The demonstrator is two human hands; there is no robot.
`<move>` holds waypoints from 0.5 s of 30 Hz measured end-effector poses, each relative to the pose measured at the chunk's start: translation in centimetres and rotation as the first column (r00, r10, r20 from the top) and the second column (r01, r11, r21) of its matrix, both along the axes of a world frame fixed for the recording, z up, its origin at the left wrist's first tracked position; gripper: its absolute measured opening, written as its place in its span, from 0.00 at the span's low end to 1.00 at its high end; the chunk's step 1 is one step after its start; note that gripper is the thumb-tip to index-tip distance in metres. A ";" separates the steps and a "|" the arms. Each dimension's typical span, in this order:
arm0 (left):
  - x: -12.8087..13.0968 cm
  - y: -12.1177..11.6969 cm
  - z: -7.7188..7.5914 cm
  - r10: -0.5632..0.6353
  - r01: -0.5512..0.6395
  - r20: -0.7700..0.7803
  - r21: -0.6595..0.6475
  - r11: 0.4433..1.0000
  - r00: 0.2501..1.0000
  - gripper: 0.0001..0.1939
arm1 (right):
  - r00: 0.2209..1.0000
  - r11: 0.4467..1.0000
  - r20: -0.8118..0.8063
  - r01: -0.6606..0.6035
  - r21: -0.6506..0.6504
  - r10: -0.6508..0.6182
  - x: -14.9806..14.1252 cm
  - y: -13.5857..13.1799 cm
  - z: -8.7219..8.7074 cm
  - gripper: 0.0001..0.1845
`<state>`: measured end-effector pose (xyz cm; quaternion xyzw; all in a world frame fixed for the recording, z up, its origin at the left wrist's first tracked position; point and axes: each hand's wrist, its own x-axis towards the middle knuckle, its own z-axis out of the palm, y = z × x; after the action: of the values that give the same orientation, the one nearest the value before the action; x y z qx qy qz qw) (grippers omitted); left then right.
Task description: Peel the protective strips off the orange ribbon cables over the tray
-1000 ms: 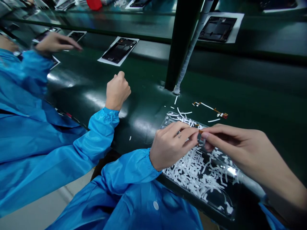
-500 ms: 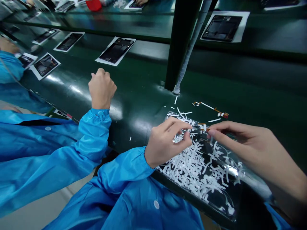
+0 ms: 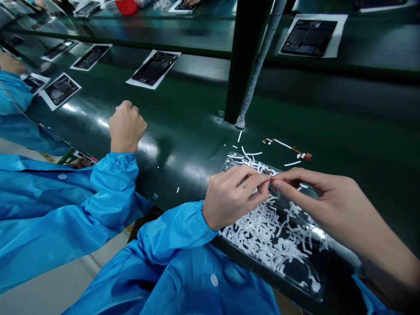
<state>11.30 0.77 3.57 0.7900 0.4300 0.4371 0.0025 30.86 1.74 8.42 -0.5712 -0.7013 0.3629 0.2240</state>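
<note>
Over a clear plastic tray [image 3: 323, 288] my two hands meet, fingertips nearly touching. My right hand [image 3: 323, 192] pinches a small orange flex cable [image 3: 272, 180] between thumb and forefinger. My left hand [image 3: 234, 194] has its thumb and forefinger closed at the other end of that cable; most of the cable is hidden by the fingers. Beneath the hands, white paper strips [image 3: 262, 234] fill much of the tray. Beyond it on the green bench lies another flex cable [image 3: 295, 151], orange with white backing.
A co-worker's closed hand [image 3: 127, 127] and blue sleeve are close on the left. A dark post [image 3: 244, 65] with a grey conduit rises behind the tray. Device housings on white sheets lie along the bench, including one housing [image 3: 154, 68], and another housing [image 3: 310, 37] sits on the shelf.
My left fingers have come up to the flex cable, and my right hand has shifted slightly left. The co-worker's hand has moved left and a little nearer.
</note>
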 end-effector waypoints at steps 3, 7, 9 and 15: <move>-0.1 -0.1 -0.1 -0.003 0.003 -0.015 -0.013 1.000 1.000 0.03 | 1.000 1.000 0.002 0.000 -0.001 0.000 -0.1 0.1 -0.1 0.18; -0.1 -0.1 -0.1 -0.003 0.003 -0.020 -0.012 1.000 1.000 0.03 | 1.000 1.000 -0.004 0.002 -0.012 -0.002 -0.3 0.0 -0.1 0.17; -0.1 0.0 -0.1 -0.003 0.003 -0.026 0.001 1.000 1.000 0.02 | 1.000 1.000 -0.018 -0.011 -0.023 0.011 -0.4 0.0 -0.1 0.16; -0.2 0.2 0.1 0.015 -0.015 -0.021 -0.006 1.000 1.000 0.04 | 0.999 0.999 0.013 -0.035 0.036 0.035 -0.2 -0.1 0.0 0.15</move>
<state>11.10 0.94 3.72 0.7911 0.4374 0.4276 -0.0027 30.63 1.68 8.39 -0.5570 -0.7190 0.3505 0.2236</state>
